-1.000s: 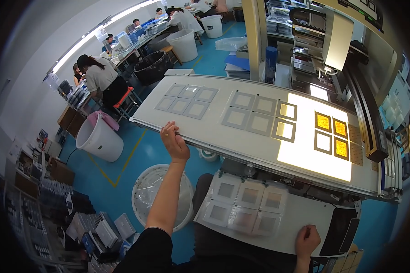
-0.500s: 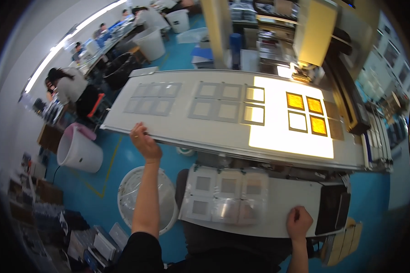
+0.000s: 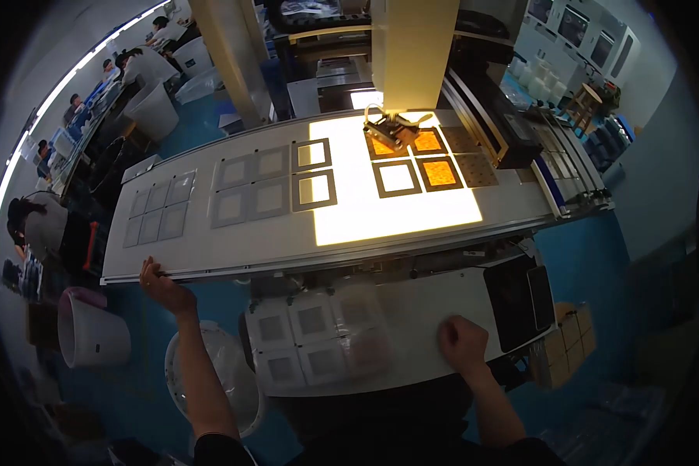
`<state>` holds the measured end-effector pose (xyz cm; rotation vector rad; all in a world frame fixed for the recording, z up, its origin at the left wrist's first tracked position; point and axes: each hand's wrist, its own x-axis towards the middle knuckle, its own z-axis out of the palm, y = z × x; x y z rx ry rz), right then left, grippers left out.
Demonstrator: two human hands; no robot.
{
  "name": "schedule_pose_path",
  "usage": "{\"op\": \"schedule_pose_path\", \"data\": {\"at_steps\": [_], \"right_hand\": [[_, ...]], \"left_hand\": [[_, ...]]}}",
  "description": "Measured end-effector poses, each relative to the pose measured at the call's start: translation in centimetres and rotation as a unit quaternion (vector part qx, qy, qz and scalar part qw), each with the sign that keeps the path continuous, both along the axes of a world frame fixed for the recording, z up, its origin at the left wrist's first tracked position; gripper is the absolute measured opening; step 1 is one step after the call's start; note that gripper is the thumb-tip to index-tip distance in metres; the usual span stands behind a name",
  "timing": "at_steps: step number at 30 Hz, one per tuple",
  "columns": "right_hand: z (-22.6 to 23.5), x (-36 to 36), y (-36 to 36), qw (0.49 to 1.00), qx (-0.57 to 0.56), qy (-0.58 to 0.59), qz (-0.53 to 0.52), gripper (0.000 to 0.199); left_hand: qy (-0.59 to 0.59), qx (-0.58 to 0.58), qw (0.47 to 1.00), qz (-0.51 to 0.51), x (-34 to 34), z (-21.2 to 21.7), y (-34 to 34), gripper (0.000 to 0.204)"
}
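Observation:
My left hand (image 3: 165, 289) is at the near left edge of the long white worktable (image 3: 233, 237), its loosely bent fingers at the metal rail and nothing held. Closed into a fist, my right hand (image 3: 464, 342) rests on the lower white table (image 3: 412, 318), with nothing showing in it. To its left lies a clear plastic sheet (image 3: 295, 353) with several grey square pieces (image 3: 314, 319). On the long table, square frames (image 3: 272, 199) sit in rows. Under bright light, some dark frames hold orange squares (image 3: 441, 172); a machine head (image 3: 394, 130) partly hides one.
A dark flat panel (image 3: 509, 307) and a phone-like slab (image 3: 541, 297) lie right of my fist. A white bin (image 3: 210, 365) stands below my left forearm, another bin (image 3: 93, 334) farther left. Behind the table rises a yellowish column (image 3: 415, 54). People sit along a bench at far left.
The view has swung to the right, so the scene sits farther left. The machine head has come forward over the far-left orange square. My hands keep much the same poses.

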<state>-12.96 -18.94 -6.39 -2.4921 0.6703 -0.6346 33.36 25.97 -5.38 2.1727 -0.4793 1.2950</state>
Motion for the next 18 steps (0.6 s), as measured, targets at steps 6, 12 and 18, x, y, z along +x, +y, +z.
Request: {"op": "schedule_pose_path", "data": {"at_steps": [6, 12, 18], "right_hand": [[-0.3, -0.2, -0.2, 1.000, -0.009, -0.018, -0.001, 0.007], [1.4, -0.4, -1.1, 0.998, 0.045, 0.017, 0.032, 0.009], [11.9, 0.3, -14.4, 0.989, -0.075, -0.128, -0.028, 0.010]], "left_hand": [[0.026, -0.022, 0.999, -0.009, 0.6, -1.0, 0.0, 0.051], [0.011, -0.019, 1.000, -0.017, 2.1, -2.3, 1.5, 0.054], [0.021, 0.012, 1.000, 0.008, 1.8, -2.1, 2.3, 0.040]]}}
